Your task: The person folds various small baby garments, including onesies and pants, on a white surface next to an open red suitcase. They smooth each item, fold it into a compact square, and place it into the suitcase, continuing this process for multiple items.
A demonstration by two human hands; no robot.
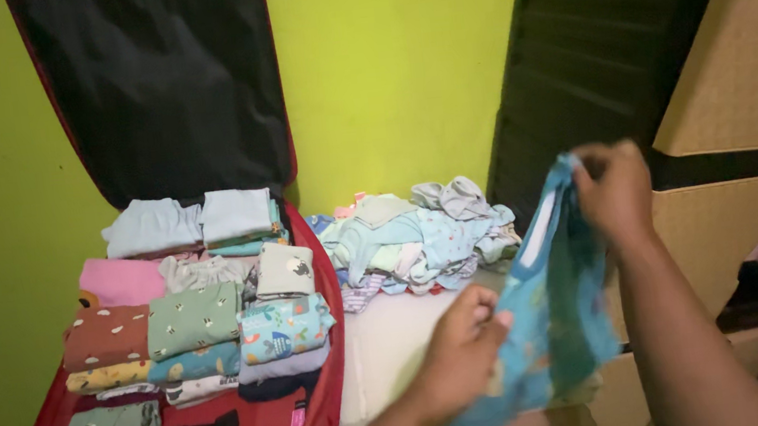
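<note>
Both my hands hold up a small blue patterned garment (560,316) at the lower right. My right hand (616,188) pinches its top edge, raised high. My left hand (464,348) grips its lower left side. To the left lies an open red suitcase (323,404) with several folded baby clothes (195,319) packed in rows. Behind my left hand sits a loose pile of unfolded small clothes (418,237) on a white surface (382,342).
The suitcase's black-lined lid (163,86) leans upright against a bright green wall (383,64). A dark slatted door (595,53) stands at the back right. Brown cardboard-like panels (744,57) fill the right side.
</note>
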